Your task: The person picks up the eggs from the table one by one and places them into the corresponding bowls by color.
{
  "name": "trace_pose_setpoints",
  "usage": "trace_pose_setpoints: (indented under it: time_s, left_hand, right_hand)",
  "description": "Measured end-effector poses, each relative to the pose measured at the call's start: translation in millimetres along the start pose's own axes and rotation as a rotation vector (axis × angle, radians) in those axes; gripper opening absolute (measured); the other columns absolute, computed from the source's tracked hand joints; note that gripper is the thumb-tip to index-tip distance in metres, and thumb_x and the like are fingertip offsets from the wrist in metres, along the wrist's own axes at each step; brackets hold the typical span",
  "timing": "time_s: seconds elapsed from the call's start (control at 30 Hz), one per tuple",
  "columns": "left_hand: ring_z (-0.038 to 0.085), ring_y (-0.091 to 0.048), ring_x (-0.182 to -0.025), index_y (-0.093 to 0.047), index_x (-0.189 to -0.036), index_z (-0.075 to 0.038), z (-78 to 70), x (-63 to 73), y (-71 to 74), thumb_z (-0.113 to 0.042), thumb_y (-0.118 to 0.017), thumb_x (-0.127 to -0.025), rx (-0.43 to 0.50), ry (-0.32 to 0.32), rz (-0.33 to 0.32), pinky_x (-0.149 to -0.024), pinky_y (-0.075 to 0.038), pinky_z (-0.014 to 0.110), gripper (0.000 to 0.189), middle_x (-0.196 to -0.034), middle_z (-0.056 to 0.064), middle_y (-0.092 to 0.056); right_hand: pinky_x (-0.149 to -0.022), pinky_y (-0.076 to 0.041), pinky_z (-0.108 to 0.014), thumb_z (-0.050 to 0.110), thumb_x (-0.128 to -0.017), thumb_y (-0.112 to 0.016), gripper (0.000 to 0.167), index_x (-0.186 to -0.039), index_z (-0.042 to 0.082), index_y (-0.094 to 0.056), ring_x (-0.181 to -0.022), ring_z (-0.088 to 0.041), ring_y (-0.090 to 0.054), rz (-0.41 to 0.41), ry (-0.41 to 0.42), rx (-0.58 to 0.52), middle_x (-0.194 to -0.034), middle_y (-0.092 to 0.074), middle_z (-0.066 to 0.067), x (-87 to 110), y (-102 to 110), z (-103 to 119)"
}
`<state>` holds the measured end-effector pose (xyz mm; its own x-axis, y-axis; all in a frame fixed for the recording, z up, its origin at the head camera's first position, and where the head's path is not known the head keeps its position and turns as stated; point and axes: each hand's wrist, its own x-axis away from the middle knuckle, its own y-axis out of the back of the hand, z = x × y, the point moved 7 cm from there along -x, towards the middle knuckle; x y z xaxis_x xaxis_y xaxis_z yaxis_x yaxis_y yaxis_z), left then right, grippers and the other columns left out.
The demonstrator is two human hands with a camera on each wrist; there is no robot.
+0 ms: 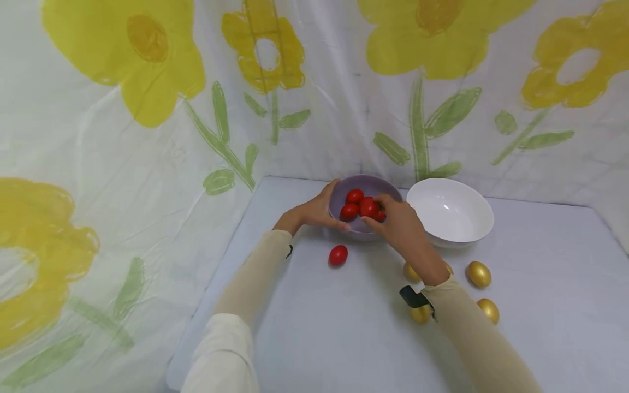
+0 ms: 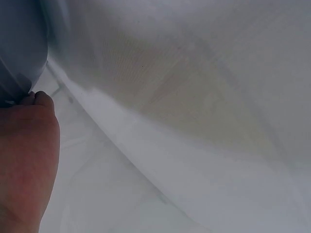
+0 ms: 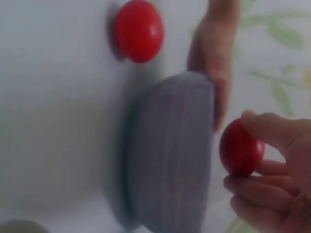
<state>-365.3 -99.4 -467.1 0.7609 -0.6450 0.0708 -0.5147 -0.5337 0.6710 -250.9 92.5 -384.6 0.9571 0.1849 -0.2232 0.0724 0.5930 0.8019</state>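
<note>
A purple bowl (image 1: 377, 185) stands at the back of the table with several red eggs (image 1: 349, 212) inside. My left hand (image 1: 318, 210) grips its left side, thumb along the near rim. Over the bowl, my right hand (image 1: 404, 224) pinches another red egg (image 3: 239, 150) between thumb and fingers; the right wrist view shows this egg above the rim. One more red egg (image 1: 338, 255) lies on the table in front of the bowl. In the left wrist view, only part of the left hand (image 2: 28, 155) against the bowl's outer wall shows.
A white bowl (image 1: 447, 207) stands just right of the purple one. Several golden eggs (image 1: 479, 274) lie on the table (image 1: 324, 333) before it, some partly hidden under my right forearm. A curtain with yellow flowers (image 1: 334, 120) hangs behind the table and at its left.
</note>
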Motion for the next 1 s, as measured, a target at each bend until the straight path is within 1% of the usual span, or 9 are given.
trace_pose_setpoints:
  time_s: [0.1,0.23,0.33,0.4,0.5,0.67,0.73,0.9,1.0]
  left_hand:
    - [0.021,-0.032,-0.148,0.004,-0.17,-0.017,0.3,-0.2,2.2,-0.061,-0.093,-0.071,-0.009,-0.001,-0.006,-0.117,-0.042,0.047,0.145,-0.17,-0.001,-0.019]
    - [0.02,-0.031,-0.149,0.005,-0.17,-0.021,-0.6,-1.8,3.3,-0.06,-0.093,-0.072,-0.009,-0.023,-0.012,-0.12,-0.039,0.047,0.144,-0.171,-0.002,-0.017]
    - [0.019,-0.029,-0.15,0.006,-0.17,-0.02,1.0,-1.3,1.0,-0.06,-0.093,-0.072,0.004,-0.022,-0.009,-0.12,-0.038,0.046,0.145,-0.172,-0.003,-0.014]
    - [0.019,-0.03,-0.149,0.005,-0.17,-0.018,3.1,0.3,-0.8,-0.06,-0.093,-0.071,0.015,-0.016,-0.009,-0.119,-0.04,0.044,0.146,-0.171,-0.003,-0.016]
    - [0.018,-0.032,-0.147,0.003,-0.17,-0.017,1.6,-1.6,-0.9,-0.06,-0.093,-0.07,0.017,-0.018,-0.009,-0.117,-0.042,0.043,0.145,-0.169,-0.002,-0.02]
    - [0.016,-0.033,-0.146,0.002,-0.17,-0.02,0.6,-1.9,-0.4,-0.061,-0.092,-0.071,0.002,-0.041,-0.025,-0.117,-0.042,0.042,0.143,-0.168,-0.003,-0.022]
    - [0.015,-0.033,-0.146,0.002,-0.169,-0.019,0.8,-2.6,0.6,-0.061,-0.092,-0.071,-0.008,-0.044,-0.033,-0.117,-0.042,0.041,0.143,-0.167,-0.004,-0.022]
    - [0.016,-0.033,-0.146,0.001,-0.169,-0.014,0.8,-2.5,0.2,-0.059,-0.093,-0.071,0.003,-0.052,-0.032,-0.117,-0.041,0.041,0.143,-0.166,-0.002,-0.023]
    - [0.016,-0.033,-0.145,-0.001,-0.169,-0.017,1.4,-2.0,-0.8,-0.057,-0.094,-0.072,0.013,-0.061,-0.023,-0.117,-0.042,0.04,0.141,-0.166,-0.002,-0.024]
  right_hand:
    - [-0.072,-0.06,-0.039,0.031,-0.093,-0.085,0.053,-0.131,0.0,-0.065,-0.081,-0.025,-0.066,0.056,0.003,0.056,-0.1,-0.074,-0.012,-13.1,-17.1,-2.9]
    - [-0.064,-0.054,-0.037,0.026,-0.09,-0.087,0.039,-0.114,0.0,-0.07,-0.072,-0.024,-0.061,0.065,0.031,0.124,-0.082,-0.069,-0.008,-27.8,-32.7,-2.5]
    - [-0.064,-0.051,-0.039,0.024,-0.088,-0.089,0.033,-0.103,0.001,-0.07,-0.069,-0.025,-0.059,0.086,0.023,0.17,-0.077,-0.066,-0.007,-34.1,-42.9,-2.3]
    - [-0.065,-0.052,-0.04,0.022,-0.088,-0.088,0.032,-0.102,0.001,-0.068,-0.07,-0.026,-0.06,0.116,0.009,0.189,-0.077,-0.065,-0.008,-36.2,-49.9,-2.1]
    - [-0.069,-0.055,-0.043,0.021,-0.09,-0.087,0.032,-0.103,0.0,-0.066,-0.073,-0.029,-0.062,0.143,-0.016,0.209,-0.079,-0.065,-0.01,-37.9,-53.6,-2.8]
    - [-0.071,-0.06,-0.05,0.02,-0.089,-0.087,0.031,-0.101,-0.001,-0.068,-0.077,-0.035,-0.068,0.107,-0.009,0.267,-0.086,-0.069,-0.016,-41.6,-56.6,-0.2]
    - [-0.071,-0.061,-0.053,0.02,-0.088,-0.088,0.031,-0.1,-0.001,-0.068,-0.079,-0.037,-0.069,0.097,-0.006,0.284,-0.089,-0.07,-0.018,-43.6,-57.9,-0.4]
    - [-0.07,-0.061,-0.056,0.019,-0.088,-0.087,0.029,-0.095,0.0,-0.066,-0.08,-0.04,-0.07,0.101,-0.025,0.274,-0.089,-0.069,-0.018,-43.7,-61.1,-2.8]
    - [-0.07,-0.061,-0.056,0.016,-0.09,-0.085,0.026,-0.095,-0.001,-0.066,-0.079,-0.039,-0.07,0.102,-0.022,0.27,-0.086,-0.069,-0.018,-42.1,-61.9,-2.2]
